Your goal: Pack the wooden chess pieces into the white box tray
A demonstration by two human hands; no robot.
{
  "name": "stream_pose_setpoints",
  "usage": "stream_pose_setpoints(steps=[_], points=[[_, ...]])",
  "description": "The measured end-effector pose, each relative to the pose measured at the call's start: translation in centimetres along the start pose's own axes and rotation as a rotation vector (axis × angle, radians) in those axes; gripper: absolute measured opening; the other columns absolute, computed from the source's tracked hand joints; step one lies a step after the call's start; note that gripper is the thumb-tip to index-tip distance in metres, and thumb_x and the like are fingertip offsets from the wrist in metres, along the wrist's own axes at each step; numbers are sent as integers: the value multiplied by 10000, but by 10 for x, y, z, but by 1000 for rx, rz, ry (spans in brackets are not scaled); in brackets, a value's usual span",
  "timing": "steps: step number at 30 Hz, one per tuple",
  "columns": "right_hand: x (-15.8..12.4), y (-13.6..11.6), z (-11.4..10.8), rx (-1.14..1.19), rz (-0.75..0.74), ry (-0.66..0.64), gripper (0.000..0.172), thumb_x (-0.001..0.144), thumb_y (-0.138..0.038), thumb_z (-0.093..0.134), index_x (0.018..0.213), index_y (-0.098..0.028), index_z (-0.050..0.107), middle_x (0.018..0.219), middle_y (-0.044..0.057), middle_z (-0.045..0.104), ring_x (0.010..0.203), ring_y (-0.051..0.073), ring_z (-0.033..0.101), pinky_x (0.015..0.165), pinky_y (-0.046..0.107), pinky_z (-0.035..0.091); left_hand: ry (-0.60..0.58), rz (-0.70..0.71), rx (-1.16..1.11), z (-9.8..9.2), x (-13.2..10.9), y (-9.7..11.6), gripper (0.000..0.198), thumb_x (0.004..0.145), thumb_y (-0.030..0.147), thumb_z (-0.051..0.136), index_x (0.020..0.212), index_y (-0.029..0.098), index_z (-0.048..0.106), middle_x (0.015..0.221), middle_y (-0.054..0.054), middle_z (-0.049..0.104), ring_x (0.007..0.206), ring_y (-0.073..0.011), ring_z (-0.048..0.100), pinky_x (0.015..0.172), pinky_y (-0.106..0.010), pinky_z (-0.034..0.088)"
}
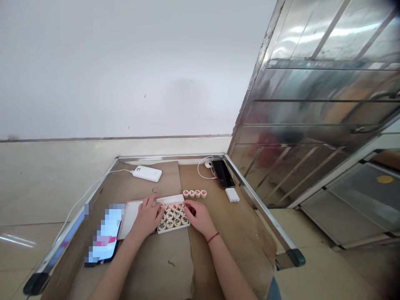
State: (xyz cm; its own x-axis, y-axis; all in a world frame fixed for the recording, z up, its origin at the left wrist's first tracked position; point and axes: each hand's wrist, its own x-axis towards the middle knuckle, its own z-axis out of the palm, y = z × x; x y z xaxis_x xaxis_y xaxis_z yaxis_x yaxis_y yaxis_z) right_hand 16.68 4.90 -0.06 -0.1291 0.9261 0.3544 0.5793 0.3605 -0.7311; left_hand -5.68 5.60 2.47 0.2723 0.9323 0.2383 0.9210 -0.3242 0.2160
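A small white box (173, 229) of round Chinese chess pieces (173, 216) lies on the cardboard-covered table (243, 225). My left hand (148, 217) rests on the box's left part, fingers bent over its edge. At the box's right side my right hand (198, 216) has its fingers curled around something small that I cannot make out; a red string circles that wrist. Beyond the box, several red-marked chess pieces (194, 193) stand in a row. The flat white lid (131, 216) lies to the left under my left hand.
A white power bank (147, 173) with a cable sits at the back left. A dark phone (223, 173) and white charger plug (232, 194) lie at the back right. Another phone (104, 239) lies front left. Metal rails edge the table; a steel door stands right.
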Motion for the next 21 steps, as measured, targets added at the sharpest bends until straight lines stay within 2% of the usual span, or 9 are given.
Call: stream_pose_setpoints(steps=[4, 9, 16, 18, 21], points=[[-1, -2, -1, -4, -12, 4, 200, 817, -266, 568, 977, -200, 669, 728, 5, 661, 679, 155, 582, 681, 270, 461, -13, 16, 8, -1, 0, 2, 311, 919, 341, 389, 917, 209, 671, 1122, -102, 622, 1014, -266, 520, 835, -406, 414], [0, -2, -1, -11, -18, 7, 202, 811, -273, 569, 973, -207, 671, 715, -4, 646, 668, 152, 572, 666, 266, 460, -77, 12, -40, -6, 2, 4, 298, 928, 355, 380, 908, 219, 643, 1028, -78, 675, 1032, -264, 527, 843, -408, 377], [0, -4, -2, 11, -6, -11, 201, 818, -279, 564, 971, -205, 670, 720, 0, 642, 667, 153, 572, 658, 263, 461, -104, -75, -164, -7, 6, 4, 249, 879, 380, 475, 976, 240, 656, 1032, -71, 668, 1022, -256, 557, 837, -392, 397], [0, -3, -3, 35, 10, -10, 210, 819, -291, 566, 984, -202, 661, 709, -5, 631, 644, 147, 564, 643, 261, 466, -68, -111, -203, -7, 8, 2, 241, 859, 371, 505, 995, 239, 655, 1016, -64, 669, 1011, -256, 571, 848, -401, 413], [-3, -3, -3, 65, -15, 113, 273, 826, -290, 549, 1068, -183, 619, 756, 14, 628, 683, 157, 579, 679, 281, 494, 88, -135, -331, -10, 7, 3, 239, 856, 355, 506, 1002, 224, 643, 1004, -60, 659, 991, -239, 595, 886, -402, 439]])
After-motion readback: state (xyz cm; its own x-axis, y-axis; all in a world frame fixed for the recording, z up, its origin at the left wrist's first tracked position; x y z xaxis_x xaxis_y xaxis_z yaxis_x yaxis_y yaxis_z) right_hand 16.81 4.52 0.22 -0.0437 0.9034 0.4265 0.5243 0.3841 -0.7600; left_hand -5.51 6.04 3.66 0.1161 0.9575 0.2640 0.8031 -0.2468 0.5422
